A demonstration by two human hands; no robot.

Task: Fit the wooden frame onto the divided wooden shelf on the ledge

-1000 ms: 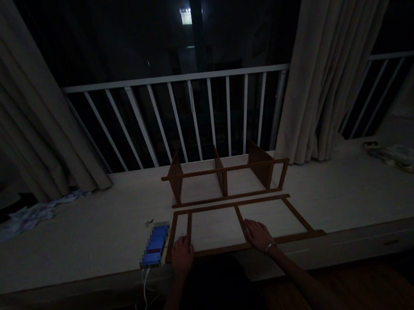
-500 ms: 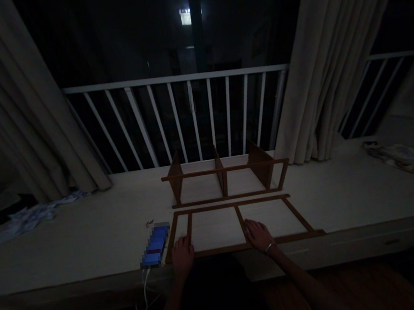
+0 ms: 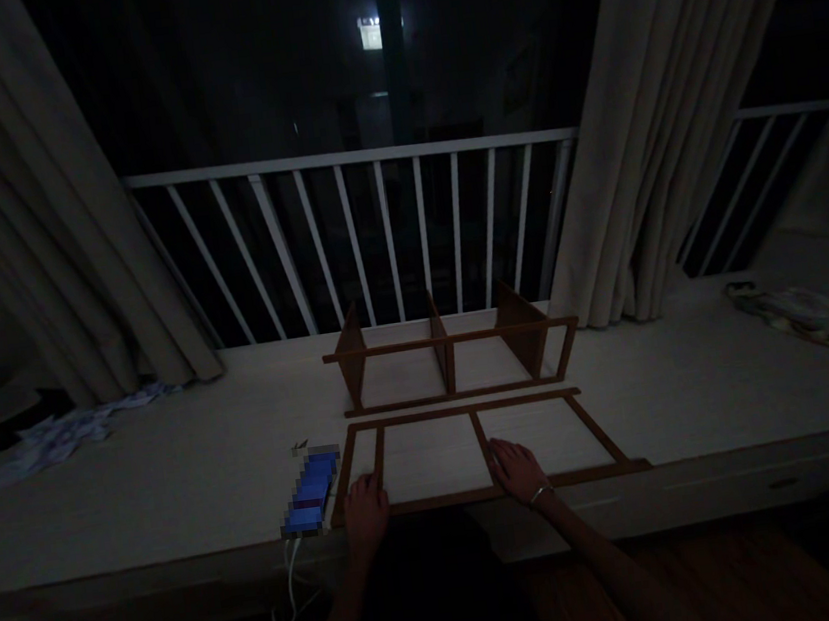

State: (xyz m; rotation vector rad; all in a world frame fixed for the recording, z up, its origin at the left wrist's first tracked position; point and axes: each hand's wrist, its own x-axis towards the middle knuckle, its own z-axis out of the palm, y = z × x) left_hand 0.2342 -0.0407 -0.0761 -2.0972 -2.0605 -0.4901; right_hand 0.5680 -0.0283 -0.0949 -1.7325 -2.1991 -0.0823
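Observation:
A flat brown wooden frame (image 3: 438, 501) with crossbars lies near the front edge of the pale window ledge. My left hand (image 3: 365, 506) is closed over its front rail, by the crossbar near the left end. My right hand (image 3: 517, 469), a bracelet at the wrist, has its fingers curled on the middle crossbar where it meets the front rail. Fingertips of both hands are hard to see in the dim light. Just behind the frame stands a brown wooden shelf piece (image 3: 447, 367) with upright panels joined by rails.
Left of the frame lies a pixelated blue-screened device (image 3: 312, 491), with white cables (image 3: 291, 588) hanging off the ledge. White railings (image 3: 386, 233) and curtains (image 3: 610, 176) stand behind. Crumpled cloth (image 3: 59, 435) lies far left, a patterned bundle (image 3: 800, 314) far right.

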